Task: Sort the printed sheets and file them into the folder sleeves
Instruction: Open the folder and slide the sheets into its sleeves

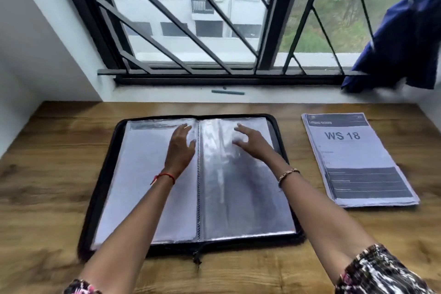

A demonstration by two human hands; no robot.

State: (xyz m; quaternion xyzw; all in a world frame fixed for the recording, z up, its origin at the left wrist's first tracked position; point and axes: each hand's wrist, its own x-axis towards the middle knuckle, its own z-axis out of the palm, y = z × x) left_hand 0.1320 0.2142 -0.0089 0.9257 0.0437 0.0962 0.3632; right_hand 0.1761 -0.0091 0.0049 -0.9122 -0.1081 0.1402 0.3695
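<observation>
Your folder (191,181) lies open on the wooden table (47,150). Your left hand (180,148) and right hand (253,142) hover over its sleeves, fingers spread, gripping nothing. The stack of printed sheets (358,160) sits apart, right.

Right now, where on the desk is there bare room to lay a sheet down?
Bare desk lies left of the folder, in the strip between folder and stack, and along the near edge. The middle is crowded: both hands, left and right, sit over the open sleeves.
</observation>
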